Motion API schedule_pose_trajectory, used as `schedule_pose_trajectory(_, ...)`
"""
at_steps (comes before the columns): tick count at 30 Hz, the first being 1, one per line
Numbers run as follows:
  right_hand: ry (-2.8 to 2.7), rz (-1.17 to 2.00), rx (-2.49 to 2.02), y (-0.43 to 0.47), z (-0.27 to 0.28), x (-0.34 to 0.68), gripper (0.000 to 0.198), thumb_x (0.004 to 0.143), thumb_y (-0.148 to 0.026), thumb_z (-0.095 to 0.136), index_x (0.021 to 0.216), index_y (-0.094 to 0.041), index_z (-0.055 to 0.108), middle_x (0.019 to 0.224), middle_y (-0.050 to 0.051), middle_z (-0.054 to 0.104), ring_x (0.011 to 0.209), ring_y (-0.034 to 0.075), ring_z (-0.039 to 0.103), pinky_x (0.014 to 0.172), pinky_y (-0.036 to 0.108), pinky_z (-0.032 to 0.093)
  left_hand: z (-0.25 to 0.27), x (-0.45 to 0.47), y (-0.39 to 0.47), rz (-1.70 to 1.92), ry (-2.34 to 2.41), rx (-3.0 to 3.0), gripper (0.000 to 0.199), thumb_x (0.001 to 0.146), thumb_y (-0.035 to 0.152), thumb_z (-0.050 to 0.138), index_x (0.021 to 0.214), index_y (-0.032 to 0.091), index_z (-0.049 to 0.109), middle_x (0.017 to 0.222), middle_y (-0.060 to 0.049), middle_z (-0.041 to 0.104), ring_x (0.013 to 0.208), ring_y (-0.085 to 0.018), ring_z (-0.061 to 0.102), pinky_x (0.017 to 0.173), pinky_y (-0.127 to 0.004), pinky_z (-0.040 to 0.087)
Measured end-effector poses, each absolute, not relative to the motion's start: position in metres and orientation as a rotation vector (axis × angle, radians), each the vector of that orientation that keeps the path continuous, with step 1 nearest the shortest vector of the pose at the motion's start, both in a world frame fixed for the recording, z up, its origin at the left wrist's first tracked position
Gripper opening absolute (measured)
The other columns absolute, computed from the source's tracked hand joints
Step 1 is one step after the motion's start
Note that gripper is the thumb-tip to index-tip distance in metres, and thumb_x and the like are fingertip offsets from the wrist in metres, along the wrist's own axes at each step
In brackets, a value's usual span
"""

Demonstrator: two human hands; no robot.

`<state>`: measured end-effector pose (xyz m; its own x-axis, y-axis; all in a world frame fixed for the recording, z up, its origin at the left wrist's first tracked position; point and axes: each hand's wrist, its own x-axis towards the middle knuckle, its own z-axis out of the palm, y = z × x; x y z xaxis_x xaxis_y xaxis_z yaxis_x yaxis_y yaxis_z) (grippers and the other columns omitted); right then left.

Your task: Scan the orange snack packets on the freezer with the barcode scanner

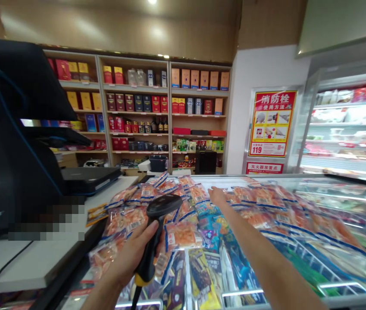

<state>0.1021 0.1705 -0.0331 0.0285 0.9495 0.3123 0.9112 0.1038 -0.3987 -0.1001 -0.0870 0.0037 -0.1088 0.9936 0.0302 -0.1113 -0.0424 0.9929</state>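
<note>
Barcode scanner (157, 224): black with a yellow base on the handle, upright over the heap of snack packets, head tipped toward the far packets.
Left hand (134, 254): fingers clamped round the scanner's handle, thumb along its side.
Right hand (217, 196): arm stretched far forward, fingers flat and spread on an orange snack packet (202, 191) at the back of the heap.
Snack packets (183, 234): orange bags with blue edges, overlapping across the freezer lid (341, 202); darker wrapped bars lie nearest the person.
Worktop (34, 258): white, left of the heap, carrying the black till terminal (11, 142).
Shelves (166, 112): boxed goods along the back wall.
Red poster (271, 122): on the white wall.
</note>
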Motion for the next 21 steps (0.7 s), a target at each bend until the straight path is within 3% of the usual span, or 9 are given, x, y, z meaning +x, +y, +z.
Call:
schedule_pose_trajectory(7,-1.94,-0.025,-1.971,0.189,-0.049,0.077,0.032,0.076,-0.032,0.039,0.085,-0.013,0.063,0.094,0.014,0.06,0.101,0.028,0.046,0.08,0.043,0.034,0.003,-0.101,-0.084,1.337,1.214,1.108,0.03,0.068,0.045,0.05,0.064,0.016,0.05,0.046,0.003,0.051,0.043,-0.008,0.046,0.044,-0.019,0.034)
schedule_pose_trajectory(14,-1.811,0.084,-1.842,0.176,-0.033,0.082,0.034,0.08,-0.026,0.027,0.093,-0.017,0.058,0.091,0.011,0.061,0.091,0.021,0.054,0.076,0.033,0.037,0.007,-0.096,-0.088,1.37,1.188,1.099,0.031,0.068,0.046,0.049,0.065,0.015,0.051,0.048,0.003,0.05,0.043,-0.009,0.047,0.043,-0.02,0.034)
schedule_pose_trajectory(21,-1.91,0.044,-1.922,0.174,-0.043,0.075,0.042,0.079,-0.04,0.031,0.087,-0.012,0.061,0.096,0.015,0.059,0.1,0.027,0.048,0.08,0.039,0.035,0.012,-0.096,-0.099,1.37,1.2,1.159,0.03,0.069,0.044,0.048,0.062,0.016,0.05,0.047,0.002,0.05,0.042,-0.008,0.044,0.042,-0.019,0.033)
